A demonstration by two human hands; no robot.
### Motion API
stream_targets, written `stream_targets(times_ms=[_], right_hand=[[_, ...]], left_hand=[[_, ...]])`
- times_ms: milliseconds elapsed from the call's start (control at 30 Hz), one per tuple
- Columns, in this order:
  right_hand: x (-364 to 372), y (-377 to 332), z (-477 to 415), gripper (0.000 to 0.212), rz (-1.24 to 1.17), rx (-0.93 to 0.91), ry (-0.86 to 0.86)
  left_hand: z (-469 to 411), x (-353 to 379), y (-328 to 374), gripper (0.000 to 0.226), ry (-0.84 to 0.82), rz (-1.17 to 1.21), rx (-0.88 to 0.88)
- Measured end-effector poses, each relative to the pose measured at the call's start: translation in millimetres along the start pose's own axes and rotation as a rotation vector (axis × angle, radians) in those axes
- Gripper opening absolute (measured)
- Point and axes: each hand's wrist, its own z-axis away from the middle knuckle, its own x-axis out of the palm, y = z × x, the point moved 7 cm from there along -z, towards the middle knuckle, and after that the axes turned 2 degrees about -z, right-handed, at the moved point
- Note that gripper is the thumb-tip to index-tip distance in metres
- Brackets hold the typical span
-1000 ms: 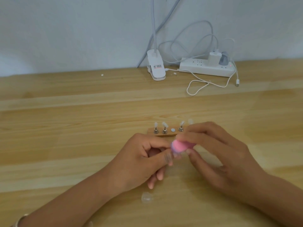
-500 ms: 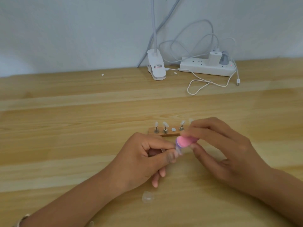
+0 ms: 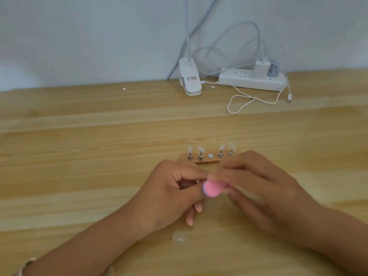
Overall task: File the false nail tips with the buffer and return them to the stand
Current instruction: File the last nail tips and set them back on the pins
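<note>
Buffer (image 3: 214,189), pink, sits between your two hands, gripped by the fingers of your right hand (image 3: 264,192). That hand is motion-blurred. Your left hand (image 3: 169,196) is curled, thumb and forefinger pinching a small piece (image 3: 197,181) right at the buffer's left end. Most of the piece is hidden, so I cannot tell what it is. Stand (image 3: 199,160), a wood block, lies on the surface (image 3: 79,176) just beyond both hands, its right end touching or just behind your right knuckles. Four nail tips (image 3: 200,150) stand on its pegs, two on each side, with a bare round disc (image 3: 210,155) in the middle slot. One loose clear tip (image 3: 180,237) lies flat just on your side of the left hand's fingertips. Well beyond the hands are a lamp clip (image 3: 190,80), a power strip (image 3: 251,79) and a white cable (image 3: 239,104). A bracelet (image 3: 25,265) shows on your left wrist.
</note>
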Motion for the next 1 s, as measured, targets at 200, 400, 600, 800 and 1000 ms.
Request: stream_targets(times_ms=[200, 400, 600, 800, 1000], right_hand=[[1.3, -2.3, -0.1, 0.027, -0.077, 0.007, 0.005], [-8.8, 10.1, -1.7, 0.027, -0.108, 0.087, 0.031], [-4.4, 3.4, -0.1, 0.029, -0.072, 0.007, -0.012], [-3.0, -3.3, 1.1, 0.027, -0.113, -0.008, 0.011], [-6.6, 5.2, -0.8, 0.025, -0.121, 0.063, 0.039]], left_hand=[[0.5, 2.0, 4.9, 0.013, -0.042, 0.025, 0.012], [-0.2, 2.0, 4.8, 0.012, -0.013, 0.076, -0.014], [-0.3, 1.6, 1.9, 0.020, -0.020, 0.087, -0.037], [-0.4, 4.0, 3.3, 0.019, -0.038, 0.091, -0.030], [0.1, 6.5, 4.9, 0.015, -0.069, 0.094, -0.020]])
